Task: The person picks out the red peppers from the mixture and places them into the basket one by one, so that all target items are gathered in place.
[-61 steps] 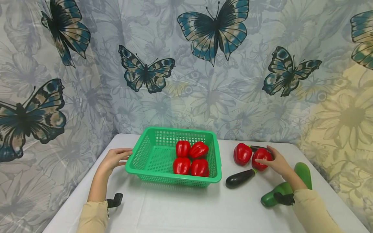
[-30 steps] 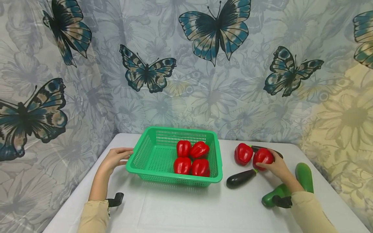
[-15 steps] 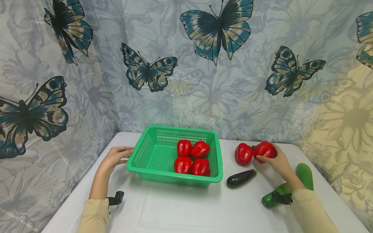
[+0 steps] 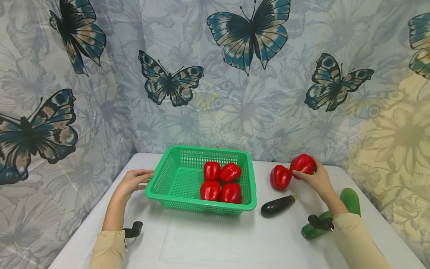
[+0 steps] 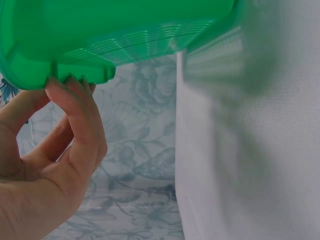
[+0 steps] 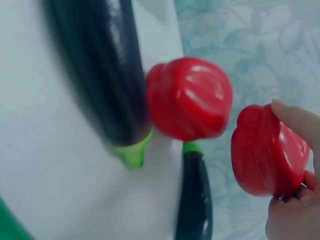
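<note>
My right hand (image 4: 317,179) grips a red bell pepper (image 4: 301,164) between thumb and fingers, held up off the table at the back right. The right wrist view shows this pepper (image 6: 267,152) in the air, apart from a second red bell pepper (image 6: 192,100) beside two eggplants. At the left end of a green plastic basket (image 4: 198,204), my left hand (image 4: 134,183) pinches the rim, its fingertips (image 5: 70,82) curled under the edge. Several red bell peppers (image 4: 210,191) lie in the basket's right half.
An eggplant (image 4: 277,206) lies right of the basket; the other eggplant (image 6: 194,200) is hidden in the head view. Two green zucchini-like vegetables (image 4: 350,201) lie near my right forearm. A butterfly-patterned cloth (image 4: 215,123) hangs behind the white table (image 4: 201,243).
My right hand has closed round the right-hand bell pepper and raised it from the table, up and toward the back. My left hand and the basket have stayed in place.
</note>
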The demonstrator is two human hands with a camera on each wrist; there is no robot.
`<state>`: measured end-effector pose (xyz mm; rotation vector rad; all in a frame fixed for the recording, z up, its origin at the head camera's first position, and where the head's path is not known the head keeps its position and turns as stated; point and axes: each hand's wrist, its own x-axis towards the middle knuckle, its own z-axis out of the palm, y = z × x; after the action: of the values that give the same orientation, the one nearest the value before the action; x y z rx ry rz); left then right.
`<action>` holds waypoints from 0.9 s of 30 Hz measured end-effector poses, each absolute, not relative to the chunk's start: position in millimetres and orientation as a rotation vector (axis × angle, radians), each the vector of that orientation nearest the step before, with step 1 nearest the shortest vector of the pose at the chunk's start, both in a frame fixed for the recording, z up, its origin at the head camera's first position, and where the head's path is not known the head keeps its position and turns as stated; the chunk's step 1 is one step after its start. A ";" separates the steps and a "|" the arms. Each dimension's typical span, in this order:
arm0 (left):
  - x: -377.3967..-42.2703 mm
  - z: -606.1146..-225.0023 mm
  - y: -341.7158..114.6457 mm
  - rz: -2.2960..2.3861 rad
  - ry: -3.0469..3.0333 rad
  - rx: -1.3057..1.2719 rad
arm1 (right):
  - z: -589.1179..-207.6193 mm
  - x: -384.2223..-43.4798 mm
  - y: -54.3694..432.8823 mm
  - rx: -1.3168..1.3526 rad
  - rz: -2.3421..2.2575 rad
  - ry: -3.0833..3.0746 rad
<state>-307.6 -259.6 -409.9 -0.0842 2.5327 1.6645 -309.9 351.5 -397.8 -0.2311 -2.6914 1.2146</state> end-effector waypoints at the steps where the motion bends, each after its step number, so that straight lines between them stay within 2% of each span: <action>1: -307.1 -409.7 -259.7 1.658 2.536 -0.074 | -395.8 -310.6 349.0 -0.229 1.225 -2.688; 12: -306.5 -409.3 -259.7 1.661 2.537 -0.065 | -379.7 -317.1 315.4 -0.139 1.341 -2.612; 27: -306.3 -409.4 -259.3 1.664 2.541 -0.073 | -370.1 -329.4 276.0 -0.150 1.442 -2.626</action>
<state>-306.3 -259.3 -409.4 -0.0735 2.5407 1.6639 -329.4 276.0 -370.1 -0.1499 -2.6260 1.4422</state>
